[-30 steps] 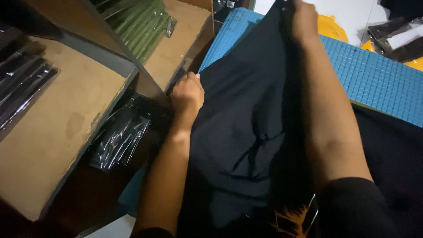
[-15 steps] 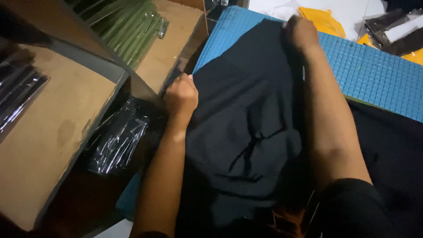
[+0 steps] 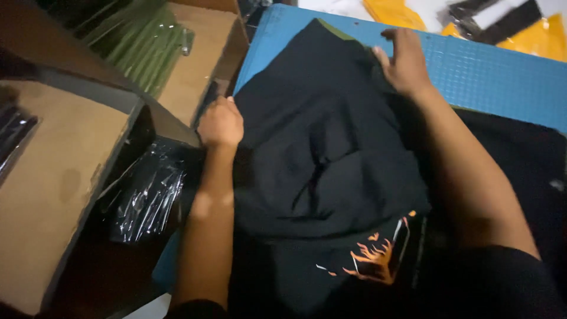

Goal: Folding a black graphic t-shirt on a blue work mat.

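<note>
Drawing back from the far edge, the right hand (image 3: 406, 64) pinched the top of the black cotton garment (image 3: 319, 147) on the blue gridded cutting mat (image 3: 496, 77); the left hand (image 3: 220, 123) stayed fisted on its left edge, so folding looked underway.

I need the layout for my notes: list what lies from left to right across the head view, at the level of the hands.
Brown cardboard box flap → plastic-wrapped dark packets → left hand → black garment → right hand → blue cutting mat.
</note>
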